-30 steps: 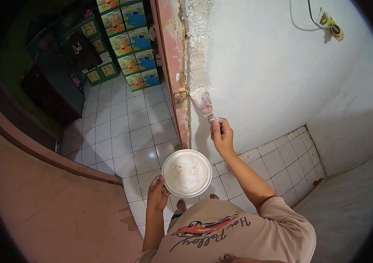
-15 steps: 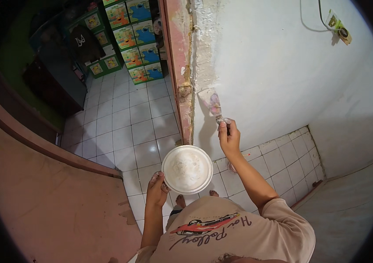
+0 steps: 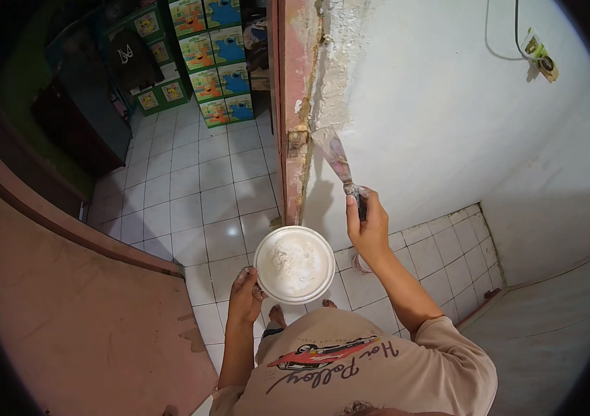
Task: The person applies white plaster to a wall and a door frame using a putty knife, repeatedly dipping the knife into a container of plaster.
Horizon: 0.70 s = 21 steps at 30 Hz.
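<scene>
My right hand [image 3: 368,220] is closed round the dark handle of a putty knife [image 3: 337,161]. Its smeared, wide blade lies against the strip of rough off-white putty [image 3: 337,83] on the wall edge beside the door frame. My left hand [image 3: 245,294] grips the rim of a round white tub [image 3: 295,299] at its left side. Inside the tub is a mound of pale putty [image 3: 287,260]. Whitish smears mark the fingers of both hands.
The pink door frame [image 3: 293,90] has a chipped, yellowish edge. A pink door [image 3: 80,298] stands at the left. Beyond the doorway are stacked printed drawers [image 3: 215,76] on white floor tiles [image 3: 191,187]. On the white wall [image 3: 434,125] hangs a cable with a small fitting [image 3: 543,61].
The putty knife has shifted slightly up the wall edge, its blade now turned more edge-on. The tub is tipped a little, showing more of the putty mound. The view has shifted slightly.
</scene>
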Tool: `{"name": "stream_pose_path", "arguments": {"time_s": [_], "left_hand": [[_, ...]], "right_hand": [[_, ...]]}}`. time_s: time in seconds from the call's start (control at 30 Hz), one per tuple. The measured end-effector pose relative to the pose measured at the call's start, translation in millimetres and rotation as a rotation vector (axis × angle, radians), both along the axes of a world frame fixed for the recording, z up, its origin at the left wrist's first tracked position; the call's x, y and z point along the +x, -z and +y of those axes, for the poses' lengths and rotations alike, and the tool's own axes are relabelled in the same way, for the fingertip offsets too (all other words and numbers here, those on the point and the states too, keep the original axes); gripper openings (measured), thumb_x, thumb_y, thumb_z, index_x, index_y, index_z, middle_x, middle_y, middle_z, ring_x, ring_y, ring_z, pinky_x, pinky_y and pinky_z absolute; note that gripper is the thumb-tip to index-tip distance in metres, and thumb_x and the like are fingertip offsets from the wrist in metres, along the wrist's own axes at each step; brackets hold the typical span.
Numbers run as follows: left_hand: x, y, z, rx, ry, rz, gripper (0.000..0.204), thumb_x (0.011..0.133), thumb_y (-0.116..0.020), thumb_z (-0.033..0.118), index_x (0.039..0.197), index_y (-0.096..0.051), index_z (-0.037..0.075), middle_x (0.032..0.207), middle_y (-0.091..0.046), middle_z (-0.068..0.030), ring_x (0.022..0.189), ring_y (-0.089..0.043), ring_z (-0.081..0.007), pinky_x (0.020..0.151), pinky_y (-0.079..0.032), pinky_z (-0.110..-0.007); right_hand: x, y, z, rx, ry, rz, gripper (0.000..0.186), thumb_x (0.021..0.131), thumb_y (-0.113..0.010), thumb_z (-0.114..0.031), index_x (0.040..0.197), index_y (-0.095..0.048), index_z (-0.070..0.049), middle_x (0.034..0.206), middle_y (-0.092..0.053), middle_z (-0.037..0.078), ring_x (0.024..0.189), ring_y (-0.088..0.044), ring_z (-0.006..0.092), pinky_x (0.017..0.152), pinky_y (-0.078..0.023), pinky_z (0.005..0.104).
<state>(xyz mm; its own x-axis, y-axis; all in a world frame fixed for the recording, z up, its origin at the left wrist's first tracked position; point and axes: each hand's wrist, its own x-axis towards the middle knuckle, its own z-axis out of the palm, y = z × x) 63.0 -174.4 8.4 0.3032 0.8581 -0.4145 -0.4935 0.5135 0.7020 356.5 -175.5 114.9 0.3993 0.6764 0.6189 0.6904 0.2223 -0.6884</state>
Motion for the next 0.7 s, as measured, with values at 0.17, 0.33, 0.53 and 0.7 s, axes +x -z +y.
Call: {"name": "stream_pose_path", "arguments": {"time_s": [0.17,0.33,0.53,0.7], "left_hand": [[-0.1,2.3,1.0,-0.008,0.0,0.035,0.011,0.104,-0.057,0.019,0.108,-0.057,0.009,0.083,-0.064,-0.0022,0.059,-0.055,-0.0089,0.056,-0.049,-0.025],[-6.7,20.2,2.9,0.023,0.019,-0.017,0.011,0.104,-0.055,0.02,0.109,-0.057,0.01,0.089,-0.067,-0.0038,0.068,-0.062,-0.0118,0.061,-0.053,-0.028],[-4.8,16.1,3.4,0.031,0.045,-0.025,0.011,0.104,-0.056,0.02,0.11,-0.057,0.011,0.094,-0.069,-0.0051,0.075,-0.066,-0.0124,0.062,-0.053,-0.028],[-0.5,8.9,2.2,0.001,0.016,0.024,0.011,0.104,-0.056,0.02,0.109,-0.057,0.011,0.094,-0.068,-0.0041,0.073,-0.063,-0.0108,0.059,-0.048,-0.026]], "right_hand": [[4.6,-37.0,7.2,0.048,0.03,-0.038,0.016,0.098,-0.061,-0.009,0.108,-0.058,0.003,0.082,-0.065,0.021,0.066,-0.065,0.0324,0.06,-0.051,0.0366],[-1.5,-24.3,-1.5,-0.031,0.042,-0.028,0.017,0.098,-0.062,-0.011,0.108,-0.057,0.001,0.08,-0.065,0.019,0.061,-0.062,0.0316,0.058,-0.05,0.0364],[19.4,-16.8,-3.4,0.006,-0.036,0.155,0.016,0.101,-0.059,-0.013,0.107,-0.056,0.002,0.069,-0.06,0.004,0.057,-0.051,0.0076,0.051,-0.042,0.0252],[27.8,-9.0,2.0,0.016,-0.107,0.271,0.015,0.101,-0.059,-0.012,0.108,-0.055,0.001,0.067,-0.058,0.001,0.054,-0.049,0.0055,0.049,-0.038,0.0227]]}}
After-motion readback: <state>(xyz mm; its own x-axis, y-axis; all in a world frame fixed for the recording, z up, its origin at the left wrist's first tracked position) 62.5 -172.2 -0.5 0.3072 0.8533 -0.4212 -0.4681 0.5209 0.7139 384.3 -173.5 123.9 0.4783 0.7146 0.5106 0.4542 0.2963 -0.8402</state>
